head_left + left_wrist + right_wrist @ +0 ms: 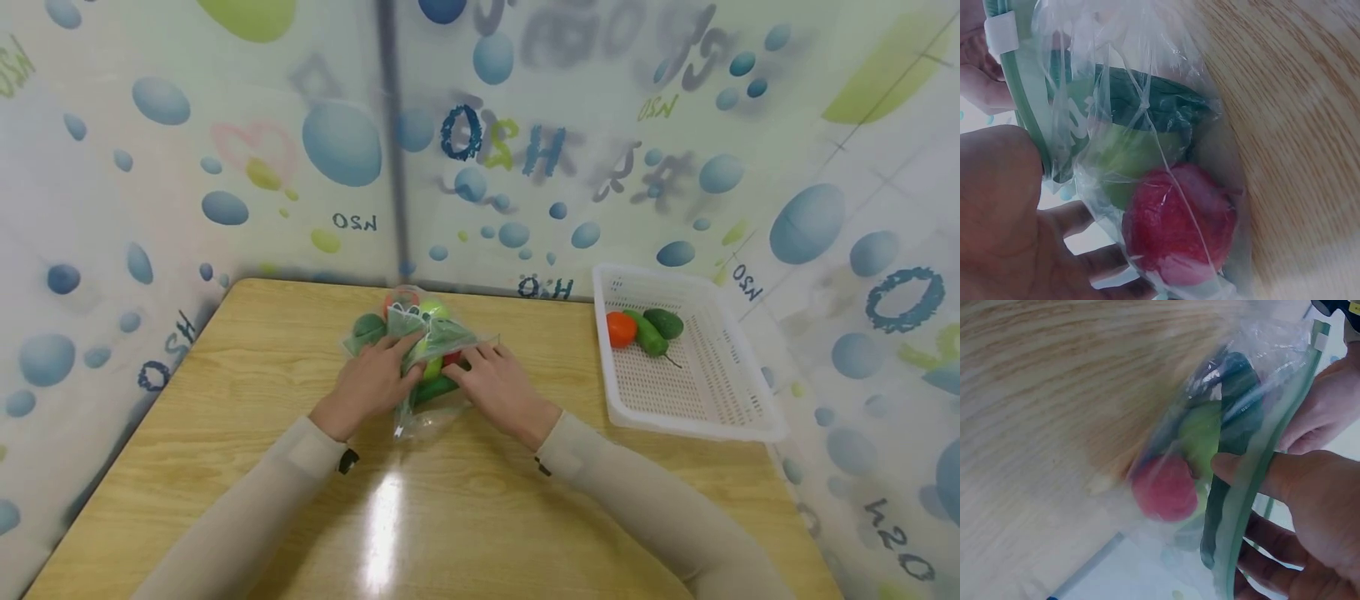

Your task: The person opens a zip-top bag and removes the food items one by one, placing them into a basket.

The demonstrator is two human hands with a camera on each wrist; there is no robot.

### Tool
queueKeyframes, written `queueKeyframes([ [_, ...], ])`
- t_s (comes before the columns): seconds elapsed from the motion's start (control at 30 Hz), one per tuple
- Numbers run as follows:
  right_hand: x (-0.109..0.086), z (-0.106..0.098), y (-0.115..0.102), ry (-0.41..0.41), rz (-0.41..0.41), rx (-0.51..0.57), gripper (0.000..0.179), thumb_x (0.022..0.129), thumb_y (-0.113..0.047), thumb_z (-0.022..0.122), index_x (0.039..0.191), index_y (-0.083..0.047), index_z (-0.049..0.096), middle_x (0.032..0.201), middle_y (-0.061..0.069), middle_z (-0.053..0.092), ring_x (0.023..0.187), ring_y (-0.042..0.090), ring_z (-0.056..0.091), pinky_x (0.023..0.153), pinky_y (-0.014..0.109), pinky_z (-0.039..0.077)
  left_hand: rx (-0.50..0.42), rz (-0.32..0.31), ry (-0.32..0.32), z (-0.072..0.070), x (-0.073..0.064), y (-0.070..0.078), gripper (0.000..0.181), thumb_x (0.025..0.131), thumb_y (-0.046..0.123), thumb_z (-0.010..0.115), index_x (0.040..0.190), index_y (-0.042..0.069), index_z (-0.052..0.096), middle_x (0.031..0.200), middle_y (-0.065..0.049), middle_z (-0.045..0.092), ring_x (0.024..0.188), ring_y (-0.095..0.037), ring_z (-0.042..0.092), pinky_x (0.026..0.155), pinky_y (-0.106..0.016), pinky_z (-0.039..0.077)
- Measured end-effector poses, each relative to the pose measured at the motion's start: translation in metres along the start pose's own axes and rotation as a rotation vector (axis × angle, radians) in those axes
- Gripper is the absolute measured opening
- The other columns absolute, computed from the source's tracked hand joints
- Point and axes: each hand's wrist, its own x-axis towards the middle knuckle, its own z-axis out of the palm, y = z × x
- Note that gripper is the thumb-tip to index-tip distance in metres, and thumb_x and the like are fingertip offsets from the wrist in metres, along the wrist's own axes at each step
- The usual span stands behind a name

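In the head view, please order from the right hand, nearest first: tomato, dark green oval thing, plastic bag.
1. Plastic bag, held by the right hand
2. Tomato, at the basket's left side
3. Dark green oval thing, farther right inside

Pale, bubble-printed walls [300, 50] stand left, far and right. Glare [384, 525] streaks the wooden surface [255, 358] nearby.

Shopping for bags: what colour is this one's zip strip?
Green; the right wrist view shows the zip strip best.
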Motion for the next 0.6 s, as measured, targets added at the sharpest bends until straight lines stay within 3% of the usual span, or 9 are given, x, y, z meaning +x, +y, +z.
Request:
queueKeyframes([
  [0.43,-0.01,-0.012,0.011,0.088,0.013,0.007,0.034,0.109,-0.019,0.085,0.142,-0.025,0.083,0.137,0.009,0.079,0.126,0.03,0.074,0.107,0.048,0.064,-0.019,0.016,0.013,0.0,0.0,0.002,0.064,0.121,0.04,0.056,0.179,0.017,0.048,0.166,-0.035,0.061,0.137,-0.064,0.069,0.095,-0.073,0.066],
  [0.6,-0.015,-0.017,0.019,0.184,0.013,0.001,0.029,0.107,-0.015,0.086,0.135,-0.023,0.085,0.13,0.008,0.079,0.122,0.029,0.075,0.105,0.047,0.064,-0.021,0.023,0.022,-0.001,-0.001,0.003,0.063,0.121,0.039,0.056,0.179,0.015,0.049,0.165,-0.035,0.063,0.137,-0.064,0.07,0.096,-0.073,0.066],
])
